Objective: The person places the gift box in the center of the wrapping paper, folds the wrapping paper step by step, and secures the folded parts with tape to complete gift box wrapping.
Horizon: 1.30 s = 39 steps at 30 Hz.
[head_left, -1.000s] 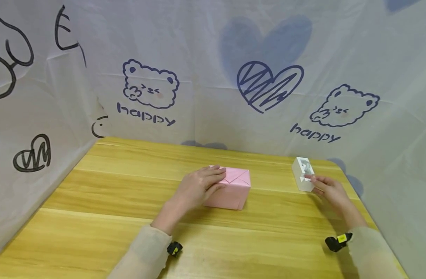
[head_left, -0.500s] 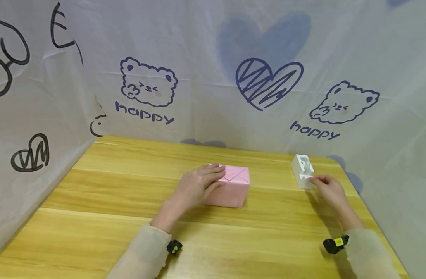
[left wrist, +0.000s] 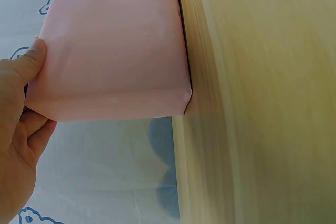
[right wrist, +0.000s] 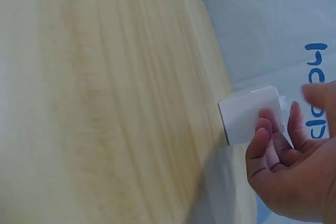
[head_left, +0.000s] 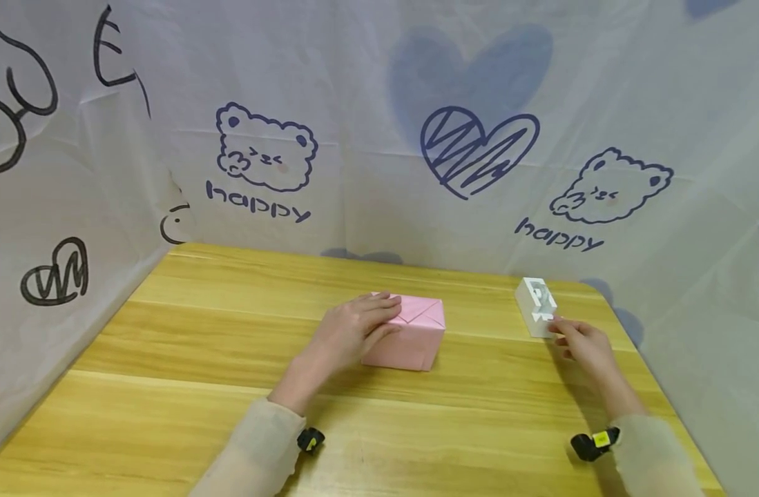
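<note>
A box wrapped in pink paper (head_left: 399, 348), with folded triangular flaps on top, stands on the table. My left hand (head_left: 348, 333) grips its left side, fingers over the top and thumb (left wrist: 35, 55) on the broad face. Toward the back right stands a white tape dispenser (head_left: 526, 309), a clear roll in its open top and a toothed edge at its near end. My right hand (head_left: 590, 348) is at that end, fingertips right by the edge. In the right wrist view its fingers bend loosely beside the dispenser (right wrist: 242, 120), thumb apart from the index finger.
The wooden table (head_left: 230, 421) ends at the back against a white cloth (head_left: 367, 179) with bear and heart drawings. More cloth hangs at the left and right sides. A black wrist camera (head_left: 311, 440) sits by the left sleeve, another camera (head_left: 593, 444) by the right.
The right fingertips have drawn back from over the dispenser's near edge, and the fingers have spread a little since half a second ago. The left hand and the pink box have kept their places.
</note>
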Each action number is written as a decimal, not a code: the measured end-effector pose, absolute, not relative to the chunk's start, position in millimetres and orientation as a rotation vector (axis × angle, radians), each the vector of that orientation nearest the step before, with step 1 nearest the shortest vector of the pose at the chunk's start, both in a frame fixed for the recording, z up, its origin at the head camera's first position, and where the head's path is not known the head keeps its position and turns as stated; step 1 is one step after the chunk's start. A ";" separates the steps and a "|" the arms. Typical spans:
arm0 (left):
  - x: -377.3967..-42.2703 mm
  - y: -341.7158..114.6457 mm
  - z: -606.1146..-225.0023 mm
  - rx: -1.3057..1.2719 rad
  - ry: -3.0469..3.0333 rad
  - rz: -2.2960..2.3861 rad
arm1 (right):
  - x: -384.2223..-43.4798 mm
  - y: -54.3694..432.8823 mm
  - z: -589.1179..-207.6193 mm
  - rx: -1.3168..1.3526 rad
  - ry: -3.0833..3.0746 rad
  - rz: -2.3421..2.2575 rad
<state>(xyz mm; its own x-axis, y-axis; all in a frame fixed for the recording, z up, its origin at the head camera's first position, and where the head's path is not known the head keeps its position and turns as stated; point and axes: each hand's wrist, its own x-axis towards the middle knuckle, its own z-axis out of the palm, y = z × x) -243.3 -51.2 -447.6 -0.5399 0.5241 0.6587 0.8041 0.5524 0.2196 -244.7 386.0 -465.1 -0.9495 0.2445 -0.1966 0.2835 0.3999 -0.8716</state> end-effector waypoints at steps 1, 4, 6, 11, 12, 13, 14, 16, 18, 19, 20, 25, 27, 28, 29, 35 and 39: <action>-243.0 -51.0 -447.5 -1.067 -2.260 -0.701 | -243.8 386.1 -466.3 0.496 2.568 -1.681; -242.7 -51.1 -446.8 -1.066 -2.265 -0.703 | -241.2 386.7 -469.4 0.477 2.418 -1.889; -242.6 -51.2 -446.6 -1.064 -2.270 -0.703 | -238.9 387.7 -471.4 0.449 2.294 -2.035; -242.3 -51.4 -446.4 -1.061 -2.281 -0.705 | -233.4 389.7 -478.1 0.358 2.115 -2.226; -242.3 -51.4 -446.4 -1.062 -2.282 -0.705 | -232.4 389.6 -479.5 0.344 2.124 -2.218; -242.2 -51.3 -446.3 -1.063 -2.281 -0.703 | -231.9 389.8 -481.3 0.344 2.146 -2.202; -242.3 -51.2 -446.4 -1.062 -2.281 -0.701 | -231.4 389.7 -482.8 0.348 2.176 -2.172; -242.5 -51.0 -446.8 -1.062 -2.281 -0.699 | -230.4 389.9 -485.6 0.364 2.266 -2.070; -242.6 -50.8 -446.9 -1.061 -2.283 -0.695 | -229.8 390.2 -487.6 0.398 2.352 -1.949; -242.5 -50.7 -446.7 -1.060 -2.285 -0.694 | -229.8 390.6 -488.5 0.419 2.386 -1.893; -242.5 -50.7 -446.5 -1.059 -2.287 -0.694 | -229.6 390.8 -488.8 0.428 2.418 -1.831; -242.1 -51.2 -445.3 -1.059 -2.294 -0.695 | -232.1 392.9 -488.7 0.466 2.481 -1.665; -242.8 -51.1 -445.3 -1.060 -2.292 -0.692 | -234.4 393.4 -488.2 0.480 2.497 -1.627; -243.1 -51.2 -445.3 -1.062 -2.290 -0.692 | -235.9 394.0 -487.9 0.482 2.506 -1.608; -243.5 -51.1 -445.4 -1.063 -2.287 -0.689 | -237.4 394.4 -487.8 0.490 2.511 -1.590; -243.4 -51.3 -445.7 -1.062 -2.292 -0.695 | -243.9 396.4 -488.1 0.491 2.556 -1.503; -243.2 -51.2 -445.5 -1.061 -2.290 -0.700 | -246.1 394.2 -487.4 0.476 2.584 -1.484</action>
